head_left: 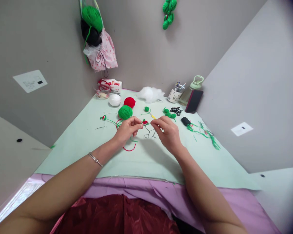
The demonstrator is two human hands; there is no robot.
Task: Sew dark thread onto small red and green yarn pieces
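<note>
Over the pale green desk mat point(146, 159), my left hand point(128, 129) pinches a small red and green crochet piece point(145, 122) held between both hands. My right hand point(167, 131) has its fingers closed on a crochet hook with a yellow handle point(153, 117), its tip at the piece. Dark yarn strands point(150, 133) hang from the piece down to the mat. A loose red yarn strand point(129, 149) lies under my left hand. My left wrist wears a silver bangle point(95, 159).
A green yarn ball point(125, 112), a red yarn ball point(129, 102) and a white ball point(114, 99) sit behind my hands. White stuffing point(150, 94), a pen cup point(175, 93), a bottle point(192, 89) and a phone point(194, 101) stand at the back. Green yarn scraps point(205, 132) lie on the right.
</note>
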